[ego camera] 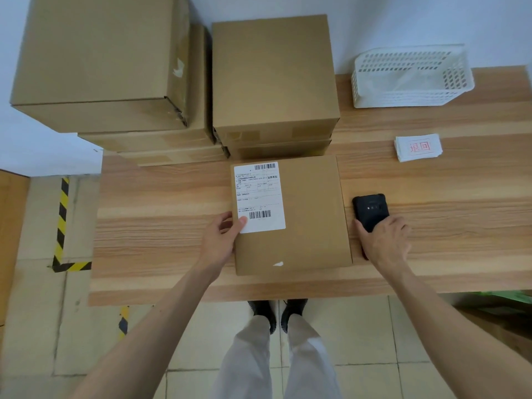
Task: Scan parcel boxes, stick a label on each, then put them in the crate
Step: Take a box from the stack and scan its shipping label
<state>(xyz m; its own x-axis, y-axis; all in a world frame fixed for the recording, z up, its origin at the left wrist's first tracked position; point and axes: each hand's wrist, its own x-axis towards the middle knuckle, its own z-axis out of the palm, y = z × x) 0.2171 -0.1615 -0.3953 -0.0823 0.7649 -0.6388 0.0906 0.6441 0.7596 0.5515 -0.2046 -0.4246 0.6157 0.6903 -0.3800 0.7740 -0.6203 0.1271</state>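
Head view. A flat parcel box (290,214) lies on the wooden table (161,197), near the front edge and roughly centred before the person. A white shipping label (259,197) with two barcodes covers its left part.

The left hand (223,237) grips the box's left edge, thumb laid on the label's near corner, fingers out of sight down the side. The right hand (384,240) lies over the near end of a black handheld scanner (370,211), fingers curled round it; the scanner rests on the table just beside the box's right edge.

Surroundings: directly behind the box, a stack of cardboard boxes (273,76); to its left a second, taller stack (98,61) overhanging the table's far-left corner. Far right, a white slotted crate (408,79) stands against the wall. Between crate and scanner, a small pile of white labels (419,146) printed in red. Nothing lies between scanner and box.

Floor at left: yellow-black hazard tape (62,223).
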